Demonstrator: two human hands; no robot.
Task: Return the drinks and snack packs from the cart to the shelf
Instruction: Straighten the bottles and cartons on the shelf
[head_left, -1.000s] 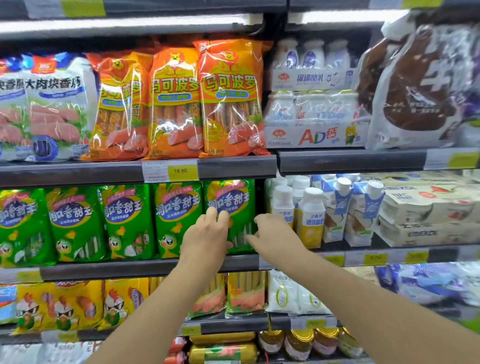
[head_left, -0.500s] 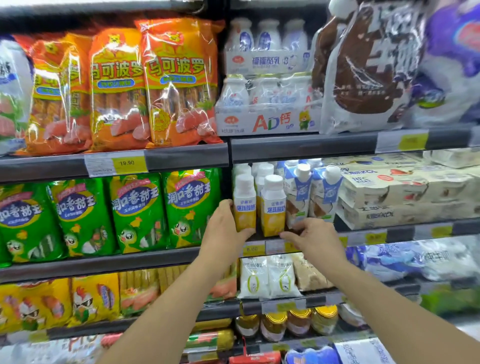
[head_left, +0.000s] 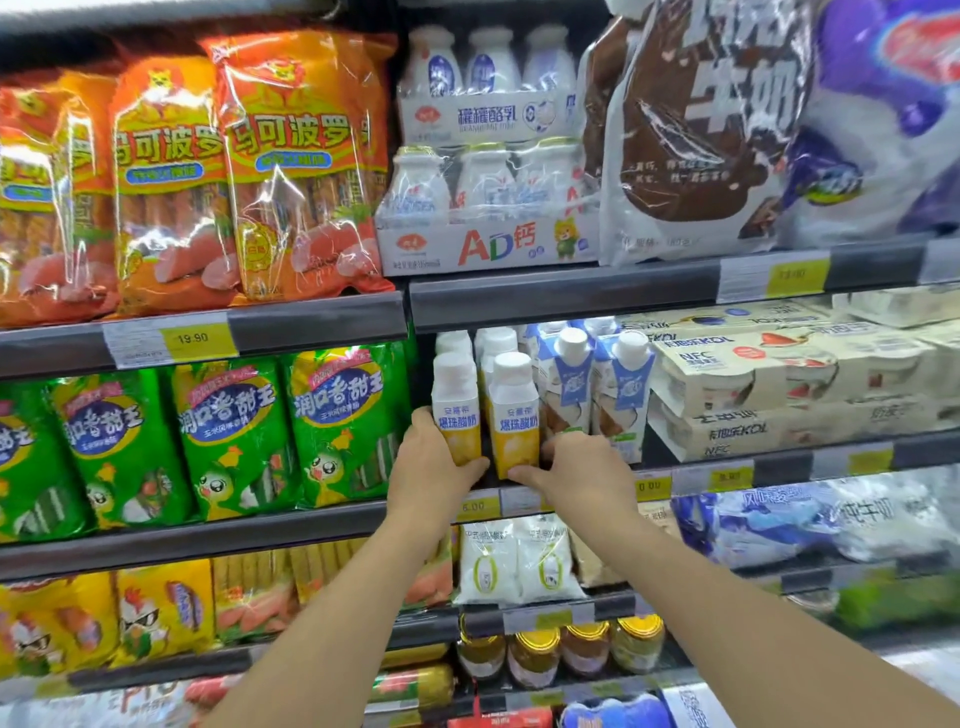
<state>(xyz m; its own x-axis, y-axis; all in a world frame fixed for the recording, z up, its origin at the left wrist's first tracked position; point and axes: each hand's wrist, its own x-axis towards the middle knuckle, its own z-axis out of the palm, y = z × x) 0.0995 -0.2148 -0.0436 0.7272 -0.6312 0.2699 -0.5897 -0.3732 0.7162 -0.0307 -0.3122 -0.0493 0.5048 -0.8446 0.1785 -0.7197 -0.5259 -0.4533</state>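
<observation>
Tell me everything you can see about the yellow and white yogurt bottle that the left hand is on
The yellow and white yogurt bottle is a squarish plastic-looking bottle with a wide white cap, white upper body and yellow lower half printed with blue characters. It stands upright at the front of the middle shelf, left of a matching bottle, more behind it. The left hand grips its lower part, thumb curled under its base.

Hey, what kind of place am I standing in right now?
Most likely a supermarket aisle: stacked shelves with yellow price tags, rows of packaged sausage packs, and yogurt drink bottles that both hands are touching.
</observation>
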